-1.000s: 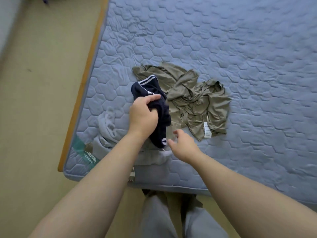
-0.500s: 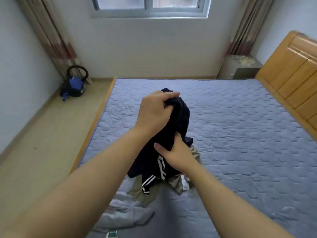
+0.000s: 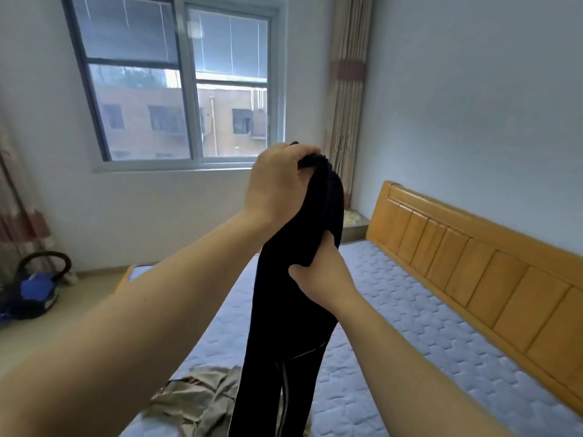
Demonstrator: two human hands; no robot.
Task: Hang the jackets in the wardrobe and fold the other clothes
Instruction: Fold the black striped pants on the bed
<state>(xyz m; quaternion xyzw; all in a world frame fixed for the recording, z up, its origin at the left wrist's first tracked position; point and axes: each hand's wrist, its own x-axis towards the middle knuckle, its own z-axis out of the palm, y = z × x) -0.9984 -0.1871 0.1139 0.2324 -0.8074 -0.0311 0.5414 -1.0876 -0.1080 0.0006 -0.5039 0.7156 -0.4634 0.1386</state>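
Observation:
A dark navy garment (image 3: 277, 335) with thin white stripes hangs lengthwise in front of me, lifted off the bed. My left hand (image 3: 277, 187) grips its bunched top end up high, in front of the window. My right hand (image 3: 321, 279) holds the fabric just below, thumb and fingers curled round a fold. An olive-green garment (image 3: 195, 402) lies crumpled on the blue quilted mattress (image 3: 410, 342) under the hanging cloth. The lower end of the dark garment runs out of the frame.
A wooden headboard (image 3: 473, 266) runs along the right side of the bed. A small bedside table (image 3: 355, 223) stands in the far corner beneath a curtain (image 3: 347, 99). A blue vacuum cleaner (image 3: 34, 288) sits on the floor at the left, below the window (image 3: 179, 86).
Both hands have raised the dark garment from the bed to head height, so it now hangs stretched out. My view has tilted up from the mattress to the window and wall.

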